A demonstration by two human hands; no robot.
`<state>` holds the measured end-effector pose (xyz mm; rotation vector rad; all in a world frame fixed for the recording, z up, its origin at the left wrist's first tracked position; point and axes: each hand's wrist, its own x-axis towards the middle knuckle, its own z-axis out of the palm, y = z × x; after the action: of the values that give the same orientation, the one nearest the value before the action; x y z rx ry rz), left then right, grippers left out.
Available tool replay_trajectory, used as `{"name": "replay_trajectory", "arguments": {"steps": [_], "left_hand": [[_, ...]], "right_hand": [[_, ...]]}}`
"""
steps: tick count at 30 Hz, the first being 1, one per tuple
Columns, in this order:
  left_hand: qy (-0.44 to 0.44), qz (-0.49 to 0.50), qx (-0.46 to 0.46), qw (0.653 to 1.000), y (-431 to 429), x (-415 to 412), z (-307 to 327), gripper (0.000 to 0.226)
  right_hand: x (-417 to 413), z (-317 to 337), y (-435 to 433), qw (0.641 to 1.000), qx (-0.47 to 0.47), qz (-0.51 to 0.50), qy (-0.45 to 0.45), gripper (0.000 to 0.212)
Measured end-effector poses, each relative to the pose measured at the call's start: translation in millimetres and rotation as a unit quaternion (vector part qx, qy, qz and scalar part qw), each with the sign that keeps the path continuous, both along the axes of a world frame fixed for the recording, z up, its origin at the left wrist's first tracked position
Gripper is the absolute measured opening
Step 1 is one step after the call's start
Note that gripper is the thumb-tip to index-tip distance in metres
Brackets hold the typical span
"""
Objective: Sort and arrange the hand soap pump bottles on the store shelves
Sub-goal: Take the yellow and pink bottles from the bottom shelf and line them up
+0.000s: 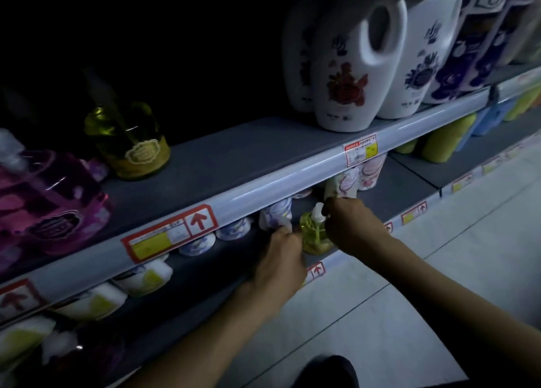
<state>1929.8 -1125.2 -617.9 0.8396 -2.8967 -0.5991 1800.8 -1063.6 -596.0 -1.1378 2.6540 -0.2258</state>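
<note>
**Both hands on a green pump bottle at the lower shelf's edge**

A dark shoe (328, 370) shows at the bottom of the frame on the pale tiled floor (409, 314). Both bare forearms reach forward to the lower shelf (409, 182). The left hand (281, 259) is curled against the left side of a green pump bottle (314, 235), which stands upright at the shelf's front edge; the right hand (351, 226) is closed around the bottle's right side and its white pump. The bottle sits between the two hands, touching both.

Just behind the hands stand white floral bottles (351, 182), with more white bottles running leftward along the same shelf under the price rail (263, 188), which carries red-framed tags with arrows. On the upper shelf (234, 153) sit a purple bottle (49, 200), a yellow-green bottle (131, 141) and, further right, large white detergent jugs (351, 74). The back of the shelving is dark.
</note>
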Motion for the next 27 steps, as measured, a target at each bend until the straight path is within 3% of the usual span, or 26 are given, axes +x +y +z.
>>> {"name": "replay_trajectory", "arguments": {"steps": [4, 7, 9, 10, 12, 13, 15, 17, 21, 25, 27], "left_hand": [[-0.06, 0.017, -0.005, 0.998, -14, -14, 5, 0.027], [-0.084, -0.024, -0.013, 0.996, -28, -2, 49, 0.019], [-0.042, -0.026, 0.039, 0.998, -41, 18, 84, 0.016], [0.003, -0.005, 0.07, 0.998, -48, 30, 99, 0.017], [0.126, 0.072, 0.071, 0.987, -60, 52, 119, 0.02], [0.163, 0.106, 0.011, 0.981, -65, 60, 123, 0.021], [0.177, 0.148, -0.114, 0.966, -74, 71, 126, 0.025], [0.173, 0.186, -0.144, 0.956, -79, 79, 128, 0.037], [0.218, 0.28, -0.112, 0.928, -90, 88, 134, 0.057], [0.22, 0.368, -0.039, 0.903, -112, 73, 133, 0.03], [0.227, 0.396, -0.014, 0.89, -120, 64, 129, 0.03]], "right_hand": [[-7, 6, -14, 0.981, 0.129, 0.147, 0.002, 0.036], [2, 56, -15, 0.938, 0.201, 0.258, -0.113, 0.037], [8, 89, -16, 0.93, 0.139, 0.26, -0.22, 0.031], [12, 99, -19, 0.934, 0.086, 0.258, -0.23, 0.029], [22, 112, -28, 0.949, -0.008, 0.247, -0.195, 0.028], [28, 115, -33, 0.956, -0.043, 0.24, -0.162, 0.029], [40, 117, -45, 0.965, -0.099, 0.223, -0.093, 0.029], [52, 119, -59, 0.967, -0.148, 0.195, -0.064, 0.032], [67, 127, -102, 0.949, -0.261, 0.162, -0.073, 0.04], [79, 123, -151, 0.936, -0.26, 0.19, -0.14, 0.023], [85, 122, -167, 0.93, -0.23, 0.224, -0.181, 0.011]]}}
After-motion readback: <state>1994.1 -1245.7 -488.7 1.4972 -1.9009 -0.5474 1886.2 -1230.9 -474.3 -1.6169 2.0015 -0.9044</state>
